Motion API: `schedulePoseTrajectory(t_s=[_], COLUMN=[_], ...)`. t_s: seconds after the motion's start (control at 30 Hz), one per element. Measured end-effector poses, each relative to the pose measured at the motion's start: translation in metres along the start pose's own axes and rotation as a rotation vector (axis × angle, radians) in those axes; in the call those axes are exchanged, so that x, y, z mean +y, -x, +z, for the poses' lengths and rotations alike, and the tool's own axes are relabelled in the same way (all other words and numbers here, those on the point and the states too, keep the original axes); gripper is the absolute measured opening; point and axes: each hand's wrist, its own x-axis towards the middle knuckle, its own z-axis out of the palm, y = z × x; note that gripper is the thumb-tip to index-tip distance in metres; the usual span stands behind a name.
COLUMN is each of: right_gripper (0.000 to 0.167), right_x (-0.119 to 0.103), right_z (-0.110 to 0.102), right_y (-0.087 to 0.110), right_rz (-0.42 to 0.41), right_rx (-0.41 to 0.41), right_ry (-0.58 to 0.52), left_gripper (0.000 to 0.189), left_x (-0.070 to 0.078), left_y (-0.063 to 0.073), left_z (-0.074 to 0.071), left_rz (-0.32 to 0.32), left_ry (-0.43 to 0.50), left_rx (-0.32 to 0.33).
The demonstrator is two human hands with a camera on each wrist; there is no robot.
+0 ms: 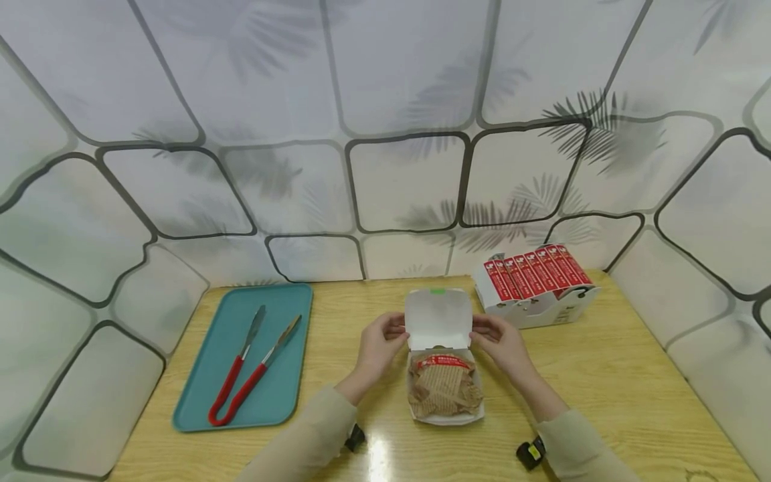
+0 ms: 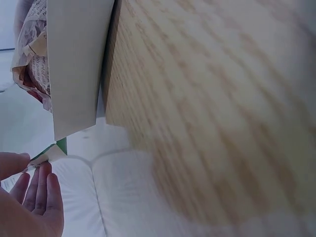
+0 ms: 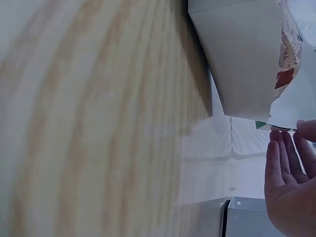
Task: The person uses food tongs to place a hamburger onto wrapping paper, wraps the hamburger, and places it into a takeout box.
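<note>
A small white paper burger box (image 1: 438, 321) stands open on the table in the head view, lid raised at the back. Inside its base lies a burger in brown printed paper (image 1: 446, 388) with a red band. My left hand (image 1: 378, 348) pinches the lid's left edge between thumb and fingers. On the other side, my right hand (image 1: 504, 348) pinches the right edge the same way. Both wrist views show thumb and fingertips at the lid's edge, below the box's white side wall (image 2: 79, 59), with the wrapped burger bulging over the rim.
To the left, a teal tray (image 1: 286, 395) holds red-handled metal tongs (image 1: 235, 385). At the back right, close behind my right hand, stands a white carton (image 1: 545, 314) with a row of red-and-white boxes (image 1: 536, 271). A patterned curtain (image 1: 409, 181) closes off the table's back.
</note>
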Motion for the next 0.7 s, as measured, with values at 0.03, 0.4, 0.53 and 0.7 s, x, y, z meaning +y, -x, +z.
schedulePoseTrajectory(t_s=[0.03,0.4,0.53,0.7], right_gripper=[0.041,0.042,0.040,0.042], right_x=[0.000,-0.007,-0.010,-0.015], right_z=[0.000,-0.007,-0.010,-0.014], right_y=[0.000,0.008,0.012,0.017], right_rz=[0.000,-0.029,-0.072,-0.118], right_rx=[0.000,-0.048,-0.092,-0.128], right_ry=[-0.002,-0.015,-0.031,0.007], left_gripper=[0.030,0.024,0.023,0.023], left_x=[0.001,0.009,0.012,0.015], left_y=[0.000,0.008,0.012,0.017], left_z=[0.000,-0.005,-0.007,-0.008], left_rz=[0.005,0.032,0.046,0.056], left_ry=[-0.004,-0.010,-0.011,-0.012], left_rx=[0.001,-0.012,-0.020,-0.032])
